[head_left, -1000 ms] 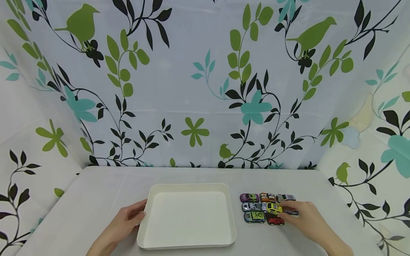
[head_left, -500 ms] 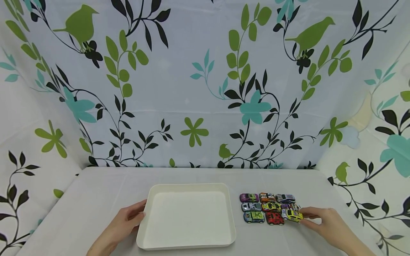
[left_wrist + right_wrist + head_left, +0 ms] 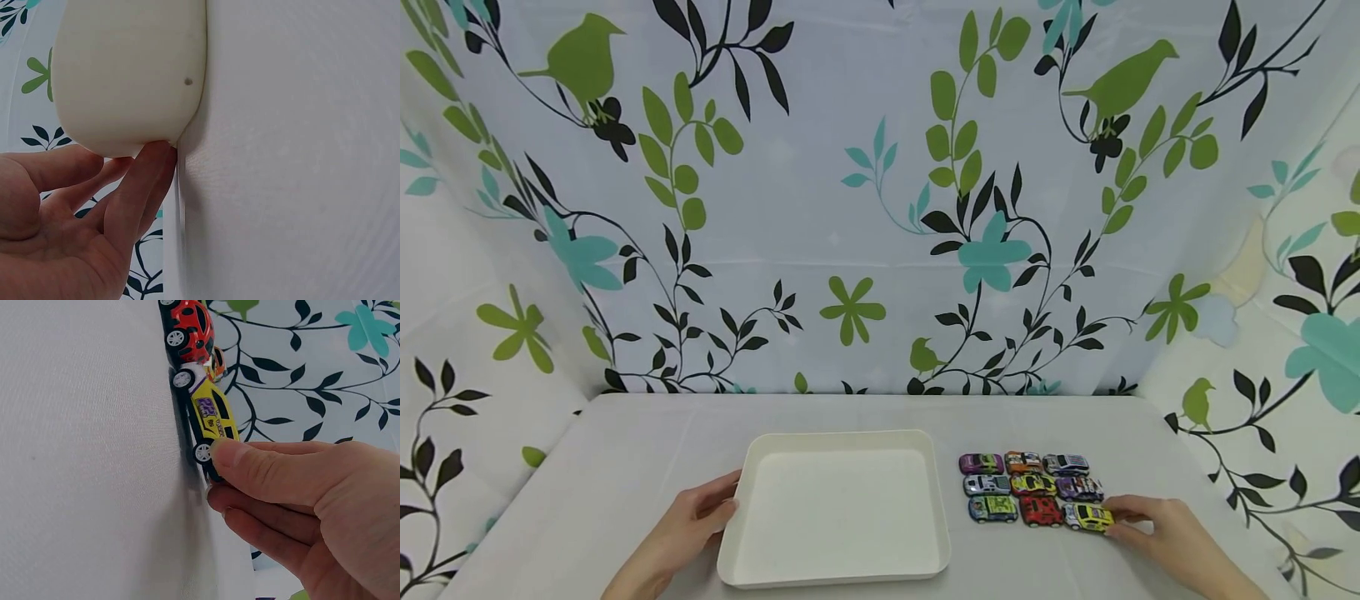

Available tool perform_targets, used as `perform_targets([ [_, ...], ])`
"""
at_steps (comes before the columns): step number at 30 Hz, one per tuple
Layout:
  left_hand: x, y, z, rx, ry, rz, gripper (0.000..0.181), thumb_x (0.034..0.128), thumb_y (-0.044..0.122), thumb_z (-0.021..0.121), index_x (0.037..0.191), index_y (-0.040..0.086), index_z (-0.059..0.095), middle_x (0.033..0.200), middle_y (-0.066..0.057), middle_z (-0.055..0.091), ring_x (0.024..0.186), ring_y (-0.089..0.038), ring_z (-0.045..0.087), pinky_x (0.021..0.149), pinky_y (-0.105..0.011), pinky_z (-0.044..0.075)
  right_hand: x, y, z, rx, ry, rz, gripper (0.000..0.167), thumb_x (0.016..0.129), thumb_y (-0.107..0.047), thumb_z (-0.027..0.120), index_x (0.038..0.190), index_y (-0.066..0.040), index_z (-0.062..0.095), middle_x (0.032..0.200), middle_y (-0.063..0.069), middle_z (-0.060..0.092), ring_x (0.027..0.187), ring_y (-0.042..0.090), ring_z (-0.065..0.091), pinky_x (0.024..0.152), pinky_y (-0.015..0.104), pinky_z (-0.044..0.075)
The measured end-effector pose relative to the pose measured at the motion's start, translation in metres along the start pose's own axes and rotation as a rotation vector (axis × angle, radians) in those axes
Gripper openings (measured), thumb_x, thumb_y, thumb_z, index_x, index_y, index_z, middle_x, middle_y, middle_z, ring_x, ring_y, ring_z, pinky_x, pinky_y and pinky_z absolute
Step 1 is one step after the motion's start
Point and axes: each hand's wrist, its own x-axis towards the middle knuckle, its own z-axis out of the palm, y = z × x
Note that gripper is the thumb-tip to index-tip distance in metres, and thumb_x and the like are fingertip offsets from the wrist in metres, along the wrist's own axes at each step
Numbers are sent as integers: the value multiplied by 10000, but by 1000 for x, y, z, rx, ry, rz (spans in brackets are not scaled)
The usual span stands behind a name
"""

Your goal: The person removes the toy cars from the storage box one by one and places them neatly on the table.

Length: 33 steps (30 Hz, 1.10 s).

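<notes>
A cream, shallow rectangular tray [image 3: 835, 508] lies on the table. My left hand [image 3: 688, 525] holds its left end; in the left wrist view, thumb and fingers meet the tray's outer wall [image 3: 131, 69]. Several small toy cars stand in close rows right of the tray, among them a red toy car [image 3: 1041, 511] and a purple-and-white toy car [image 3: 1079, 488]. My right hand [image 3: 1165, 533] pinches the rear end of a yellow toy car [image 3: 1087, 517] at the front right corner of the group. In the right wrist view, this yellow car's wheels are at the table surface, just behind the red one.
A white cloth covers the table [image 3: 677, 433]. Behind it hangs a curtain [image 3: 850, 208] printed with birds, leaves and flowers, and similar cloth closes off both sides. A strip of table lies between the tray and the cars.
My right hand has carried the yellow toy car from above the middle of the group to its front right corner and lowered it beside the red car. The left hand stays at the tray.
</notes>
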Motion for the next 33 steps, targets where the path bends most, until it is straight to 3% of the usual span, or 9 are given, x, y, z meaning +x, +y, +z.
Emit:
perform_targets([
  [12,-3,0,0,-3,-1,3,509,1020,90,551,1490,-40,405,1465,-309,464,1231,-393,592,884,-454,591,1,-6,4,-12,24,77,272,768,-176,833,1022,-115,755,969,3,765,798,38,667,731,310,589],
  [18,-5,0,0,7,5,12,508,1019,83,549,1490,-41,404,1465,-307,465,1226,-389,595,874,-450,594,0,-8,4,-27,20,106,289,753,-206,851,1015,-134,752,996,-3,756,869,162,687,766,393,587],
  [22,-5,0,0,1,-2,20,511,1020,83,547,1490,-49,397,1463,-312,463,1220,-385,599,868,-447,597,1,-7,4,-11,-3,135,313,753,-212,856,1033,-128,745,1032,24,749,885,217,686,748,351,585],
  [26,-5,1,1,3,1,20,512,1020,90,551,1489,-47,400,1458,-311,470,1209,-381,607,863,-446,599,1,-6,7,16,21,133,328,739,-204,868,1032,-131,739,1033,8,731,848,123,658,719,271,577],
  [30,-4,2,2,12,22,-1,511,1014,93,563,1486,-34,415,1451,-298,486,1199,-366,614,856,-449,600,-1,-2,14,37,102,73,322,702,-208,896,985,-160,750,998,-56,683,807,-7,579,704,247,566],
  [33,-4,2,1,17,24,-3,518,1012,103,570,1488,-32,413,1452,-297,486,1207,-364,608,860,-448,599,-1,0,17,43,120,78,339,690,-244,904,988,-180,755,995,-80,649,819,-47,544,713,245,558],
])
